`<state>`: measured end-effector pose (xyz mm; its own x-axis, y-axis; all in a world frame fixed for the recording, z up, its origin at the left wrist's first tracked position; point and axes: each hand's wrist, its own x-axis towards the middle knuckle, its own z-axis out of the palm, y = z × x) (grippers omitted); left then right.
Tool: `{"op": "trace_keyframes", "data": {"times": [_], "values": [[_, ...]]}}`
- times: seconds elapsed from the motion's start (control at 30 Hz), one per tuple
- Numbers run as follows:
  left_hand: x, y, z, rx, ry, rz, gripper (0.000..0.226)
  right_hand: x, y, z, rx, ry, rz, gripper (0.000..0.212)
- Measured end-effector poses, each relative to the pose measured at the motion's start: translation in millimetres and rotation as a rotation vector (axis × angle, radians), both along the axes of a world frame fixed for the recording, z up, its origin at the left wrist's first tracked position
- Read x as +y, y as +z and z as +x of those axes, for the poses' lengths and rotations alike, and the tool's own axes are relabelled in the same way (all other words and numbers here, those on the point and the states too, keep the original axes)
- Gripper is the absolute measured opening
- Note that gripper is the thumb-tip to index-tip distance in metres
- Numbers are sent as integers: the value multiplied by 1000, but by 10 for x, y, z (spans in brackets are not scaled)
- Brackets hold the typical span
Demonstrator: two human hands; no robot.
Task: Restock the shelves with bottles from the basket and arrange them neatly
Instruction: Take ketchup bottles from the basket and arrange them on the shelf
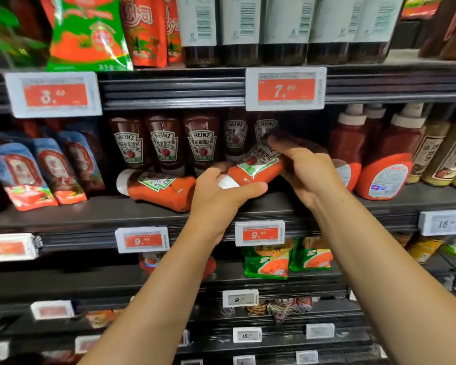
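Head cam: both hands hold a red squeezy plastic Heinz ketchup bottle [256, 164] tilted over the dark shelf [90, 214]. Left hand [221, 191] cups the white cap end, right hand [306, 167] wraps the far base. Probably soft, slick film, so grip the firmer ends. Another bottle [158, 188] lies toppled left.

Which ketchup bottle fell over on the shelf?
The Heinz bottle lying on its side at the front of the shelf, white cap pointing left. The others behind it stand on their caps, and one more is tilted in both hands.
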<state>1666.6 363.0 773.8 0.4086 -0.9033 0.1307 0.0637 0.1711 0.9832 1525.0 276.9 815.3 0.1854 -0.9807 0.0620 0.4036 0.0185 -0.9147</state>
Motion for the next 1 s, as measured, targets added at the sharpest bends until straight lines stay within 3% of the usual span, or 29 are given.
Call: {"op": "trace_keyframes", "data": {"times": [0.37, 0.53, 0.63, 0.8, 1.0], "values": [[-92, 175, -46, -431, 151, 147, 58, -148, 177, 229, 266, 75, -392, 44], [-162, 179, -20, -480, 179, 194, 42, -152, 155, 248, 430, 85, -460, 43], [-193, 179, -30, -519, 196, 176, 46, -148, 130, 253, 466, 76, -516, 43], [-197, 219, -59, -656, 190, 156, 57, -146, -117, 230, 498, 40, -499, 52], [-36, 487, 113, -1079, 386, 125, 48, -307, -326, 225, 562, 0, -433, 63]]}}
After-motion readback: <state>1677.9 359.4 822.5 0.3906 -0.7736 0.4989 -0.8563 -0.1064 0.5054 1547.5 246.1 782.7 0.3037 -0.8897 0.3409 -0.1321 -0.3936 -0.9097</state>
